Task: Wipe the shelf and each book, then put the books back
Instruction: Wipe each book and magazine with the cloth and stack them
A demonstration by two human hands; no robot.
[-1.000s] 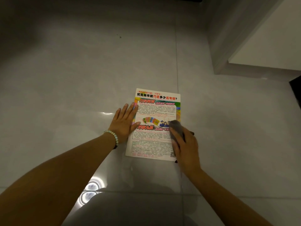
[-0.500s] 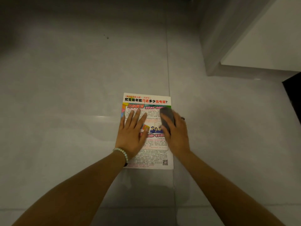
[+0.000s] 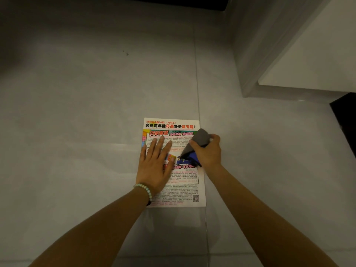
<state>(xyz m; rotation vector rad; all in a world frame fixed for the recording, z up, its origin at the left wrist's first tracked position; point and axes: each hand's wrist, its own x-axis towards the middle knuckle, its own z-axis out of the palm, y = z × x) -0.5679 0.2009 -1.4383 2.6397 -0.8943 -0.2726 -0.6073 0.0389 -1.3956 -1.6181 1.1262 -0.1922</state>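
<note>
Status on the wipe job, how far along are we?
Done: one colourful printed book lies flat on the grey tiled floor, off the shelf. In hand: the left hand presses flat on its cover while the right hand grips a grey-and-blue cloth over the cover's upper right. Left: this book is not yet put back; no other books show, and the shelf's state cannot be told.

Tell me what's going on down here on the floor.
A person is wiping a book that lies flat, cover up, on the tiled floor. The left hand presses flat on the cover with straight fingers to hold it down. The right hand grips a bunched grey cloth over the upper right part of the cover. No other books are in view.
</note>
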